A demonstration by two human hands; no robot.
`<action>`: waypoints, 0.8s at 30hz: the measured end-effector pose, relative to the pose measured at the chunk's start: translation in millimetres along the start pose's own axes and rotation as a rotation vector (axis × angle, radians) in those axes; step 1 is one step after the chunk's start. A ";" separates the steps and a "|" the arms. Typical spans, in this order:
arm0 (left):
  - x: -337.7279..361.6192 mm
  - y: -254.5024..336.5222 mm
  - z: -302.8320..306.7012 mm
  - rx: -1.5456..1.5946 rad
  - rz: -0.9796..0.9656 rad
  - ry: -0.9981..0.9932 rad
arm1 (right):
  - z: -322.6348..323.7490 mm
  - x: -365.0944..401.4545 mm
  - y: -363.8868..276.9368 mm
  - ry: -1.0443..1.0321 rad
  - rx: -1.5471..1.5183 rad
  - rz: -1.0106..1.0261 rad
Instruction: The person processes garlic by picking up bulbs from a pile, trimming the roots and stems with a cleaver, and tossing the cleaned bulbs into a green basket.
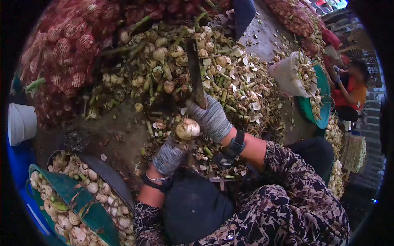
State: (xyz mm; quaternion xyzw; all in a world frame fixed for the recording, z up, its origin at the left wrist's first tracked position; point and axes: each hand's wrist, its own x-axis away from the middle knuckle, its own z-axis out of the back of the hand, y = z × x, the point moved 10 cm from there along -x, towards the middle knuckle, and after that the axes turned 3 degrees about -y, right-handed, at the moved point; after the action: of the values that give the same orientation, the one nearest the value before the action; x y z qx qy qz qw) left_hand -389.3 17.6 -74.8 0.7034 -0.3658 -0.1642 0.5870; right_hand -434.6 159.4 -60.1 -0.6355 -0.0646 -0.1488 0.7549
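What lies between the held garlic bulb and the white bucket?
In the head view, the gloved right hand gripping the knife, then a heap of cut stalks and skins.

On my feed, the left hand [168,156] and right hand [211,119] wear grey knit gloves [216,124]. A thin silver bangle [157,178] and black band [152,185] circle the left wrist, a black strap [234,148] the right. The sleeves [287,197] are dark with a pale leaf print.
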 end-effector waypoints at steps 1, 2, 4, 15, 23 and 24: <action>-0.1 -4.6 0.7 0.001 0.000 0.005 | 2.0 -2.4 1.1 -0.005 0.001 0.000; -0.1 -15.5 3.4 0.148 0.019 0.018 | 2.0 -4.8 5.0 -0.023 0.081 -0.026; -3.8 -12.7 12.3 0.146 -0.064 0.076 | 8.3 -6.5 12.4 -0.053 0.248 -0.074; -0.7 -72.5 42.7 -0.665 -0.348 0.096 | 2.3 58.7 -34.7 -0.414 0.856 0.335; 27.3 -86.6 37.3 0.154 -0.194 -0.027 | -26.3 72.6 -39.9 -0.598 1.036 0.318; 28.3 -77.9 41.7 -0.567 -0.138 0.130 | -27.0 72.6 -40.4 -0.597 1.037 0.318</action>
State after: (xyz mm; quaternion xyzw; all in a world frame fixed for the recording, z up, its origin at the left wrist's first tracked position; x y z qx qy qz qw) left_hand -372.6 -28.5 -153.6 0.5436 -0.2180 -0.2540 0.7697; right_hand -380.7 116.7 -6.3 -0.2020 -0.2413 0.2004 0.9278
